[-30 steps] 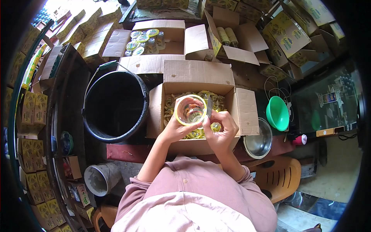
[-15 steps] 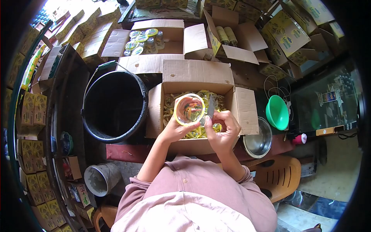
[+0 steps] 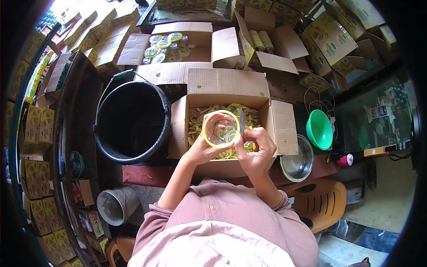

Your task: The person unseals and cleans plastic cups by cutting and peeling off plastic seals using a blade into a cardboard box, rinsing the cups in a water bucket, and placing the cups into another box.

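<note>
One clear, yellow-rimmed cup (image 3: 221,129) sat in the curled left hand (image 3: 200,149) over an open carton (image 3: 227,82); the right hand (image 3: 257,149) pinched a grey blade (image 3: 242,119) beside the cup's rim. Half a second earlier, more space showed between blade and rim. The blade looked blurred, its lower end hidden by fingers.

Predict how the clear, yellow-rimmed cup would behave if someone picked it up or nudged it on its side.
The yellow-rimmed cup would probably roll on its side, being round. It may be light for its size, since it looks hollow. Its smooth, shiny surface could feel slippery.
</note>
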The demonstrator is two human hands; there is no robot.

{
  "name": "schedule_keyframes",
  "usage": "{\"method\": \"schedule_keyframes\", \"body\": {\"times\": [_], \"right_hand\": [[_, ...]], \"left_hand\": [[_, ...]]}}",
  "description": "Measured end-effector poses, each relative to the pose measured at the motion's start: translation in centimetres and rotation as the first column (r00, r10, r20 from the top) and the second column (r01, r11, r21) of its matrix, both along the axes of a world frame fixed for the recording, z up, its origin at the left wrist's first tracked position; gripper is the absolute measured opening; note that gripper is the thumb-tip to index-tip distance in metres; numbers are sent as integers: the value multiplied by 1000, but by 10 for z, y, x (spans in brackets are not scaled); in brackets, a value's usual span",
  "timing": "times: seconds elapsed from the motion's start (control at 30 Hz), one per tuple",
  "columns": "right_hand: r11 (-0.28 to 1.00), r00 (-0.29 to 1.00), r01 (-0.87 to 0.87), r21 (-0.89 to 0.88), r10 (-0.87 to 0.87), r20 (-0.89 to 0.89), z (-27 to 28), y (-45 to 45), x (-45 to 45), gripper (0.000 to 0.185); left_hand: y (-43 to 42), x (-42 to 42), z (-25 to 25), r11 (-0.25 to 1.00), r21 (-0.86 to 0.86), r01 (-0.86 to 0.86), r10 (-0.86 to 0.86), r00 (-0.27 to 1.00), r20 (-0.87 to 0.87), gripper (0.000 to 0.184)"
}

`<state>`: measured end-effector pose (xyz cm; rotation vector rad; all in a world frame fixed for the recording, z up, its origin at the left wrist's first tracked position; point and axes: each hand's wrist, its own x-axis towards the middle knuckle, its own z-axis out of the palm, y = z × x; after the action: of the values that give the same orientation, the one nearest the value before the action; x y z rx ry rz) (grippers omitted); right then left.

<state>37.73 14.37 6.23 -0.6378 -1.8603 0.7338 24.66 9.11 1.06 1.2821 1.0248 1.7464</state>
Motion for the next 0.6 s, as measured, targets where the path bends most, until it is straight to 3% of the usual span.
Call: {"method": "schedule_keyframes", "body": {"times": [0.2, 0.23, 0.27, 0.43, 0.57, 0.6], "right_hand": [[982, 994, -39, -184, 19, -110, 2, 2, 4, 14], [971, 989, -73, -228, 41, -144, 2, 5, 7, 14], [957, 982, -107, -268, 60, -178, 2, 8, 10, 14], [910, 966, -181, -372, 92, -242, 8, 23, 23, 14], [833, 991, -111, -543, 136, 6, 3, 51, 43, 22], [831, 991, -117, -545, 136, -5, 1, 57, 47, 22]], "left_hand": [[2, -3, -19, 995, 22, 94, -97, 963, 251, 65], [3, -8, -17, 997, 22, 78, -81, 975, 209, 56], [2, -6, -15, 991, 52, 123, -133, 934, 332, 51], [0, -16, -19, 986, 26, 167, -165, 917, 364, 50], [-2, -18, -17, 992, -51, 115, -93, 943, 320, 50], [-3, -18, -16, 993, -64, 97, -73, 948, 311, 50]]}}
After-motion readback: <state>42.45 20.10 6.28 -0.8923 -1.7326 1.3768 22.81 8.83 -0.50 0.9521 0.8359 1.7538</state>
